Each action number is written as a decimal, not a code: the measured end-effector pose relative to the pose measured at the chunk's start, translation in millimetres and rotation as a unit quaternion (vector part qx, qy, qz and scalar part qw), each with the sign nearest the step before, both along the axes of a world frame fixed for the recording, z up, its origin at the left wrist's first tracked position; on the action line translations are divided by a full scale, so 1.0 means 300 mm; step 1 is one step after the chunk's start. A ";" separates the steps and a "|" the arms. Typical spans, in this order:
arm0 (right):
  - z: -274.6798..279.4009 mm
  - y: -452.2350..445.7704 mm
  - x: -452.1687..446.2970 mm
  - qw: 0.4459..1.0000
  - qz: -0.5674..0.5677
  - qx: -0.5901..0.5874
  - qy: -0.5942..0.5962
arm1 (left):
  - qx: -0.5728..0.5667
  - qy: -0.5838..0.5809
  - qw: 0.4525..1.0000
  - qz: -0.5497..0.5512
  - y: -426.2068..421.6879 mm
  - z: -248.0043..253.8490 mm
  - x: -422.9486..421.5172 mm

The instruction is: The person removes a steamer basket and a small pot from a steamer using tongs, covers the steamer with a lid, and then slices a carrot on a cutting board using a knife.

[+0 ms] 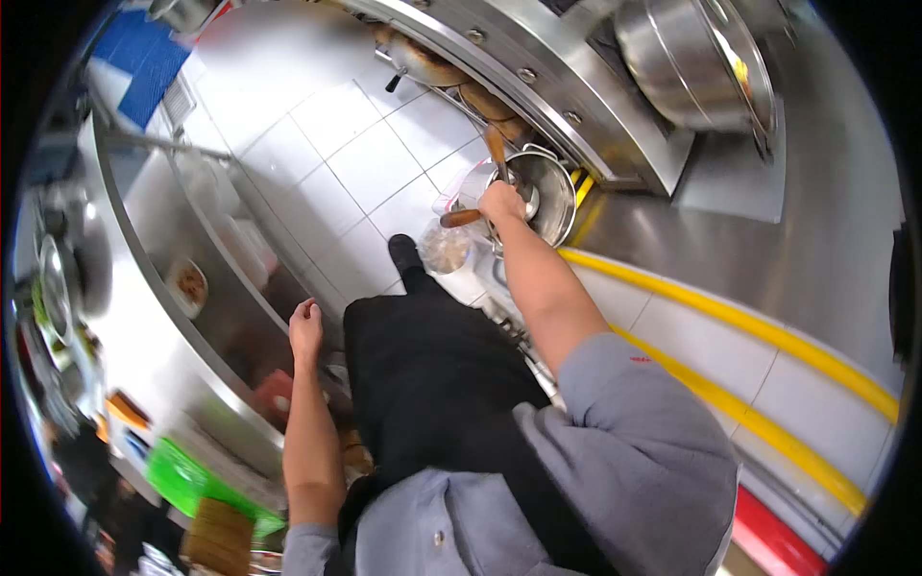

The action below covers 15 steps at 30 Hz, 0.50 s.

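Observation:
Low over a steel pot [557,182], my right hand [501,200] is closed round the shaft of a ladle; its wooden handle [463,219] sticks out to the left, and the bowl [531,202] shows inside the pot. A second wooden-handled tool [496,144] leans in the pot, its shaft passing close to my fingers. My left hand [305,328] hangs beside the steel counter, fingers loosely bent and nothing seen in it. Beside the pot sits a clear plastic bag [447,250] with pale contents, which I cannot identify.
At left stands a steel counter [125,317] with a plate of food [187,286] on its lower shelf. A big steel pot [687,62] rests at upper right. Yellow pipes [730,322] run along the right side. White floor tiles [351,163] lie ahead of my shoe [404,252].

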State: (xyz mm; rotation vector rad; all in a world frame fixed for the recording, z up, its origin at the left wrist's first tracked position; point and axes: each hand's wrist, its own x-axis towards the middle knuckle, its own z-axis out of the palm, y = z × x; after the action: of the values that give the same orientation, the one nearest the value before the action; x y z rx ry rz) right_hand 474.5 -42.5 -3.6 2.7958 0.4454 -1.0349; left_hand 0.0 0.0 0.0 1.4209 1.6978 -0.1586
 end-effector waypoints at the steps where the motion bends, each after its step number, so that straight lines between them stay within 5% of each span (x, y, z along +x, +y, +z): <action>1: 0.016 -0.022 -0.100 1.000 0.015 0.012 0.010 | 0.022 -0.008 1.000 0.001 0.070 0.081 -0.061; 2: 0.044 -0.041 -0.190 0.999 0.036 0.021 0.018 | 0.039 -0.017 0.999 0.007 0.130 0.157 -0.113; 3: 0.225 0.151 0.231 0.992 0.030 0.093 -0.083 | 0.113 -0.116 0.987 0.001 0.377 0.076 0.348; 8: 0.510 0.009 0.008 0.986 0.123 0.097 -0.050 | 0.106 -0.215 0.963 -0.120 0.562 0.383 0.378; 15: 1.169 0.150 -0.162 0.945 0.140 0.241 -0.170 | 0.129 -0.399 0.691 -0.589 0.727 0.925 1.030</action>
State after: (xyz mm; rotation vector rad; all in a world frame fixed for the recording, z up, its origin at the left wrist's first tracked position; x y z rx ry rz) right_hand 425.9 2.6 347.0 3.0940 1.1380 -0.4081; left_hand 308.9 218.1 277.5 2.1640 -0.0810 0.0265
